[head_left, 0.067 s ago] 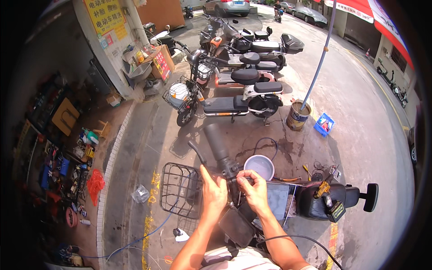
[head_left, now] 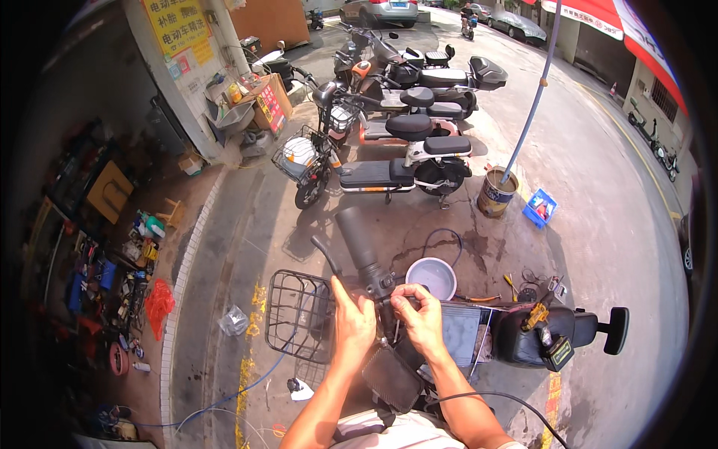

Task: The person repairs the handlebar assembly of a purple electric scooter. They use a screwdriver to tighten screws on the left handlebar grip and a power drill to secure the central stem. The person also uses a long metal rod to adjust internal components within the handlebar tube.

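At the scooter's handlebar, my left hand [head_left: 354,323] is closed around the inner end of a black brake lever [head_left: 326,254], its index finger lying along the lever. My right hand [head_left: 422,318] pinches thumb and fingers together just right of the bar's clamp [head_left: 381,286]; whatever sits in that pinch is too small to make out. A thick black handlebar grip [head_left: 356,238] points away from me beyond both hands. Below them is a dark textured panel [head_left: 393,379]. The wire front basket [head_left: 295,303] is left of my left hand.
A cordless drill [head_left: 540,322] rests on the black seat [head_left: 516,340] at the right. Behind the bar stands a pale basin [head_left: 432,278]. Several parked scooters [head_left: 374,175] line up ahead, near a bucket [head_left: 496,196] holding a pole. A black cable [head_left: 499,396] crosses my right forearm.
Both hands stay at the handlebar in nearly the same pose. A rider on the far road has shifted slightly to the right, and the whole view has tilted a little.
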Available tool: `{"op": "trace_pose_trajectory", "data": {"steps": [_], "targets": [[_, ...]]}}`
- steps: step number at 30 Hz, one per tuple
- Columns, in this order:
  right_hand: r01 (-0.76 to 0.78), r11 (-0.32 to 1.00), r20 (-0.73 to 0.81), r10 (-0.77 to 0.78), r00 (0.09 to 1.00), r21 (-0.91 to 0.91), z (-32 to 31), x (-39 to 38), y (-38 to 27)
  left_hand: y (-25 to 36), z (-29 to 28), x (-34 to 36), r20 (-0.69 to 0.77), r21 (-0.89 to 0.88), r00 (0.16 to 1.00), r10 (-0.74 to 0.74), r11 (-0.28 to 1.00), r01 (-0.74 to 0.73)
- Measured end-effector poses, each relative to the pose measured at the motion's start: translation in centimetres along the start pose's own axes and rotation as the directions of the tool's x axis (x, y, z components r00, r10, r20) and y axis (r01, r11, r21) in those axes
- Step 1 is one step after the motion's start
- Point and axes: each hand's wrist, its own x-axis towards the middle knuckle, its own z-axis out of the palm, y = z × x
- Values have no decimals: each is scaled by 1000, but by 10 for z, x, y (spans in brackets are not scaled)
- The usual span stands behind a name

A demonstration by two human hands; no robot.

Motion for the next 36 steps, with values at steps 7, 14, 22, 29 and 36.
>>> {"op": "trace_pose_trajectory", "data": {"steps": [7,14,22,29,36], "targets": [[177,964,16,-178,984,-196,5,5,3,7,-6,-4,-4,4,1000,8,1000,-8],[151,979,-23,-155,988,-139,8,-2,-2,1,-1,1,-14,-20,999,35,999,-35],[223,945,24,-224,974,-240,1,0,-1,16,-6,1,60,-69,996,-62,995,67],[283,902,7,-297,955,-327,7,1,0,2,0,3,-18,-25,998,59,998,-60],[136,967,-53,-151,987,-217,5,3,-6,3,3,5,-18,0,998,59,998,-59]]}}
